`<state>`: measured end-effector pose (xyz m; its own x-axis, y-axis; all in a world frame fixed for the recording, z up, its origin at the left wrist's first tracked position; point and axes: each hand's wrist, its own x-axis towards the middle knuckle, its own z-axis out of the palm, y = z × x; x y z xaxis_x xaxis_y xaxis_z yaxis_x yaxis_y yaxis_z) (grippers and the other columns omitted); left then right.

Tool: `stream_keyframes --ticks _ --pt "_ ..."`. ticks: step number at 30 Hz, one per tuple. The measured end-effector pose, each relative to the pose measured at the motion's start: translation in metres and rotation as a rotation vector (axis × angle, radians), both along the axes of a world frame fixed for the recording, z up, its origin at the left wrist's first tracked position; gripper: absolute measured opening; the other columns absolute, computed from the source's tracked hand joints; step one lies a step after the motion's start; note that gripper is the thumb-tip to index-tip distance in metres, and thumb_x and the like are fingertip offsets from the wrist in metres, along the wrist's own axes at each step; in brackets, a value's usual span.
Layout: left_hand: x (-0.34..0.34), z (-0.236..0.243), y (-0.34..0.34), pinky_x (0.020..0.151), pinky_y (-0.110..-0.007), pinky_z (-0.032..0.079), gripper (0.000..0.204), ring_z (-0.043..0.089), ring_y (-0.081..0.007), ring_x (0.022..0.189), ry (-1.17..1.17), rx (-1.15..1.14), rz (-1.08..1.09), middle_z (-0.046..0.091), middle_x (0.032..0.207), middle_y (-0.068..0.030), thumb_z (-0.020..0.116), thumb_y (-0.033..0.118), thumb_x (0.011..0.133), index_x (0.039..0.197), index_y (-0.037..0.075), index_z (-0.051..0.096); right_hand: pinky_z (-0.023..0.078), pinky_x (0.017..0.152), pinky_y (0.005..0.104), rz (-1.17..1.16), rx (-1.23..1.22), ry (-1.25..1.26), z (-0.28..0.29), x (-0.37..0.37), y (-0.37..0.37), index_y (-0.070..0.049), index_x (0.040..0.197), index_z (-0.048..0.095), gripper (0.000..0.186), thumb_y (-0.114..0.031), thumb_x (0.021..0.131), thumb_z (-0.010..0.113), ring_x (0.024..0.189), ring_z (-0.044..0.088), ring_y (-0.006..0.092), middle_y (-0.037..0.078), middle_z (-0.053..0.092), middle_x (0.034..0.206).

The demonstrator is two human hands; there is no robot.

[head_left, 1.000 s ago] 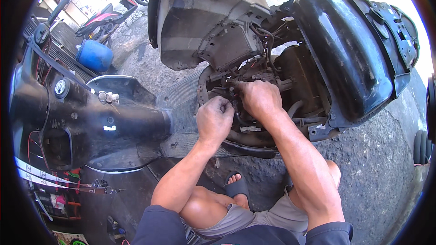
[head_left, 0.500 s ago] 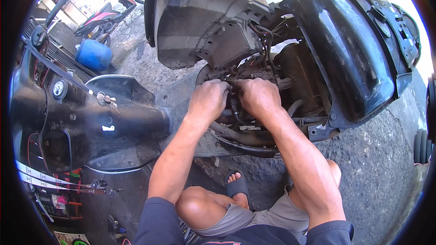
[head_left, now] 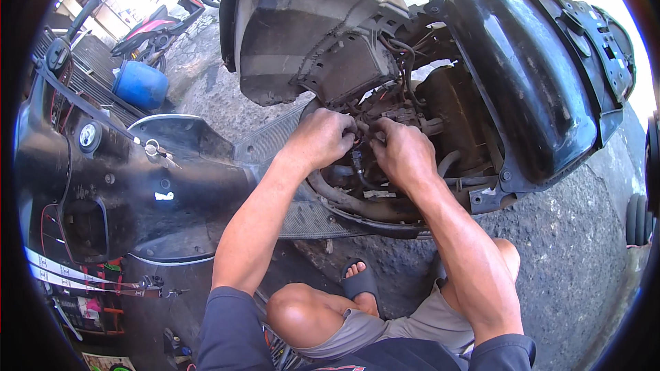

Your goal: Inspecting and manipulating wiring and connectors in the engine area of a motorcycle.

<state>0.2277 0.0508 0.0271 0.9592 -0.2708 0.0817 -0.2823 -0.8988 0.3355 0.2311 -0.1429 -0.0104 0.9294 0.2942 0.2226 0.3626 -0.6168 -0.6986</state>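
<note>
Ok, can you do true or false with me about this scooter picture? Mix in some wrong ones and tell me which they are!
1. The left hand and right hand are close together over the scooter. True.
2. The barrel is red. False: the barrel is blue.
3. The person wears gloves. False: the left hand and right hand are bare.
4. There is a sandal on a foot. True.
5. The motorbike is at the lower right of the picture. False: the motorbike is at the upper left.
6. The shorts are lighter than the sandal. True.
</note>
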Motion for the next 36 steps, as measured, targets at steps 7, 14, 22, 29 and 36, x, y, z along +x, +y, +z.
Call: stream_keyframes --ticks 7,14,22,29,36 --pt "0.004 -0.003 0.001 0.070 -0.040 0.055 0.017 0.072 -0.0278 0.074 0.069 -0.193 0.095 0.073 0.080 -0.0184 0.077 0.013 0.085 0.091 -0.003 0.074 0.059 0.078 0.0528 0.141 -0.172 -0.034 0.015 -0.030 -0.012 -0.003 0.093 0.074 0.015 -0.015 0.088 0.067 0.084 0.074 0.0431 0.024 0.074 0.085" --pt "0.010 -0.009 0.003 0.071 -0.038 0.054 0.018 0.070 -0.0247 0.075 0.115 -0.152 0.067 0.072 0.081 -0.0151 0.075 0.013 0.085 0.094 -0.003 0.074 0.060 0.071 0.0506 0.516 -0.281 -0.009 0.032 -0.070 -0.011 -0.005 0.087 0.072 0.013 -0.017 0.089 0.068 0.078 0.075 0.0389 0.019 0.073 0.076" --pt "0.007 -0.011 0.007 0.080 -0.037 0.055 0.023 0.071 -0.0226 0.087 0.104 -0.116 -0.031 0.075 0.096 -0.0153 0.068 0.011 0.091 0.107 -0.004 0.075 0.063 0.071 0.0422 0.656 -0.311 0.005 0.027 -0.089 -0.013 -0.004 0.087 0.080 0.011 -0.007 0.079 0.072 0.083 0.079 0.0330 0.018 0.077 0.086" --pt "0.007 -0.005 0.000 0.064 -0.032 0.051 0.027 0.062 -0.0133 0.069 0.256 -0.215 0.148 0.068 0.077 -0.0061 0.066 0.017 0.097 0.111 -0.004 0.075 0.062 0.074 0.0414 0.667 -0.325 0.024 0.030 -0.090 -0.022 -0.005 0.088 0.080 0.012 -0.007 0.080 0.071 0.087 0.079 0.0319 0.017 0.078 0.088" --pt "0.010 -0.003 -0.011 0.051 -0.028 0.046 0.026 0.057 -0.0102 0.057 0.321 -0.248 0.285 0.065 0.070 -0.0030 0.075 0.023 0.093 0.100 -0.002 0.074 0.061 0.072 0.0430 0.732 -0.338 0.029 0.029 -0.093 -0.026 -0.002 0.092 0.076 0.025 -0.015 0.072 0.084 0.085 0.078 0.0335 0.017 0.077 0.085"
